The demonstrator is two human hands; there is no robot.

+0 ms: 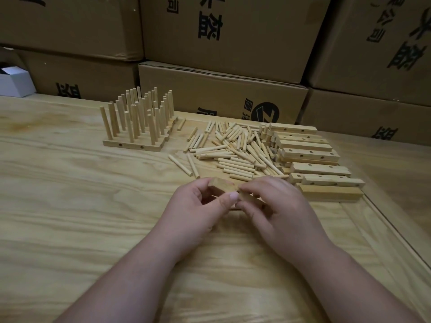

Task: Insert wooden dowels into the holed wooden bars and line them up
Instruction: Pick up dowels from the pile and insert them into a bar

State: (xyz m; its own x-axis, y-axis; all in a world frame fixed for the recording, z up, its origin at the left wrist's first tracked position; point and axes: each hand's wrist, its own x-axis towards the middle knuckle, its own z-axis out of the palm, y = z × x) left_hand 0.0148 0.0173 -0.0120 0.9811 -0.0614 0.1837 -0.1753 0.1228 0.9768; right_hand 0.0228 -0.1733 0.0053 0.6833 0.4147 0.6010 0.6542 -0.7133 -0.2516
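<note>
**At the pale wooden table**

Cardboard boxes (221, 36) walled the back of my table (70, 217). On it stood finished bars (137, 127), loose dowels (233, 148) and stacked blanks (312, 159). My left hand (198, 206) and right hand (279, 206) gripped one bar (222, 186).

Storeroom or packing workshop, by the look of it.
Stacked printed cardboard cartons (219, 40) walled the far side beyond the fingers (229, 197), and a plain wooden worktable (70, 206) lay beneath them.
</note>
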